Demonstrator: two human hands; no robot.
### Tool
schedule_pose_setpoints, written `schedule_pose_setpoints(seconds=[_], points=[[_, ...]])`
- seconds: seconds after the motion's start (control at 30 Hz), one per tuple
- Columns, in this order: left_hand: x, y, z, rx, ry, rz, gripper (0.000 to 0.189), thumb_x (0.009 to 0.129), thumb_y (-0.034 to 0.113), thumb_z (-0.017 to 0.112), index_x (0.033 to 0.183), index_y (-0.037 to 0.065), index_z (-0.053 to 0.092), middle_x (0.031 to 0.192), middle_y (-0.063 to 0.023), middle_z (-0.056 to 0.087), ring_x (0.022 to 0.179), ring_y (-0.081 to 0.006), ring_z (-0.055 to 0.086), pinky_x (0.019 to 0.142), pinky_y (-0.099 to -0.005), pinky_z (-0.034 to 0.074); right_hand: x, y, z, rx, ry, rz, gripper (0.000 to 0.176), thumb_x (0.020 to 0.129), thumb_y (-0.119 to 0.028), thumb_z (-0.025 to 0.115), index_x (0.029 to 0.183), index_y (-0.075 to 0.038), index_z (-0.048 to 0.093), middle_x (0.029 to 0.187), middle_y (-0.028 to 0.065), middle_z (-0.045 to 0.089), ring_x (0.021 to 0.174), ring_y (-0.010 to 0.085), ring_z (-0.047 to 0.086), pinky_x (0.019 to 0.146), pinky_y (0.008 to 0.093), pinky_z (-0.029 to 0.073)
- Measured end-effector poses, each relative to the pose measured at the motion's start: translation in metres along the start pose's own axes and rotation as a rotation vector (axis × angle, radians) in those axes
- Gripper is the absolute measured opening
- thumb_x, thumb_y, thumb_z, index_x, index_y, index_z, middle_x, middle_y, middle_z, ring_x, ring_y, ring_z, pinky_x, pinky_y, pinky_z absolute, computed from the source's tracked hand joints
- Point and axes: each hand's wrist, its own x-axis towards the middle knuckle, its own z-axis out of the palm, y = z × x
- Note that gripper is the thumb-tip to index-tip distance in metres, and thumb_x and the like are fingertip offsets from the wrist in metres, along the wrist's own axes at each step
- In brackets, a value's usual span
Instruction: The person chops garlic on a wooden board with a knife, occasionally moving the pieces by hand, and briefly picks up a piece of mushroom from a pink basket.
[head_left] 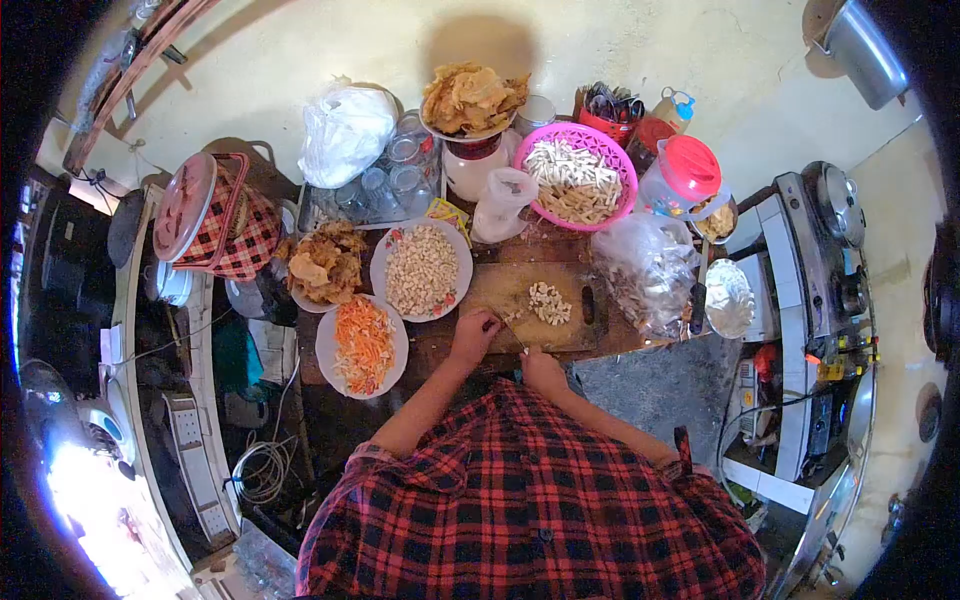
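Observation:
A wooden cutting board [490,282] lies in front of me, with a small heap of diced pale pieces [549,303] on it. My right hand [543,372] is closed at the board's near edge around a knife [518,341], whose thin blade points up and left toward my other hand. At the board's lower left corner my left hand [476,334] has its fingers curled together; what they hold is too small to make out. Just beyond it stands a plate of diced pale pieces [422,270]. Shredded orange and white vegetables [362,345] fill another plate to its left.
A pink basket [627,170] of pale sticks stands behind the board. To its right are a clear plastic bag [648,265] and a red-lidded jug [690,168]. Fried flat pieces [325,262] sit at left; glass jars [405,180] and a white bag [347,135] are behind.

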Motion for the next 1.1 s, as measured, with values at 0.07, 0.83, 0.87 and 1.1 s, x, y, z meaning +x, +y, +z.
schedule_pose_setpoints(seconds=[0.07,0.83,0.87,1.1], points=[[0.0,-0.001,0.001,0.006,0.001,0.005,0.012,0.07,0.008,0.065,0.071,-0.002,0.059,0.073,-0.0142,0.058,0.065,-0.0275,0.058,0.061,-0.0341,0.046,-0.001,-0.002,-0.002,-0.026,0.03,-0.02,0.035,0.089,-0.029,0.042,0.095,0.005,0.046,0.067,0.0266,0.058,0.064,0.043,0.058,0.057,0.051,0.046],[0.11,0.075,0.028,0.194,-0.013,0.369,0.012,0.073,0.01,0.059,0.082,0.003,0.058,0.083,-0.0147,0.054,0.079,-0.0324,0.054,0.069,-0.039,0.046,-0.026,0.07,-0.075,0.321,0.275,0.085,0.031,0.089,-0.027,0.042,0.084,0.003,0.045,0.068,0.0291,0.053,0.068,0.0486,0.051,0.059,0.0545,0.037],[0.127,0.08,0.033,0.19,-0.024,0.379,0.012,0.073,0.01,0.059,0.082,0.003,0.058,0.083,-0.0147,0.054,0.079,-0.0324,0.054,0.069,-0.039,0.046,-0.024,0.075,-0.076,0.326,0.285,0.095,0.031,0.089,-0.027,0.042,0.084,0.003,0.045,0.068,0.0291,0.053,0.068,0.0486,0.051,0.059,0.0545,0.037],[0.26,0.034,0.098,0.169,-0.028,0.366,0.021,0.072,0.009,0.056,0.092,0.002,0.058,0.091,-0.017,0.056,0.083,-0.0352,0.053,0.076,-0.0425,0.043,-0.022,0.089,-0.107,0.387,0.199,0.089,0.033,0.089,-0.03,0.044,0.086,0.003,0.045,0.069,0.0281,0.053,0.07,0.0485,0.051,0.06,0.0535,0.036]])
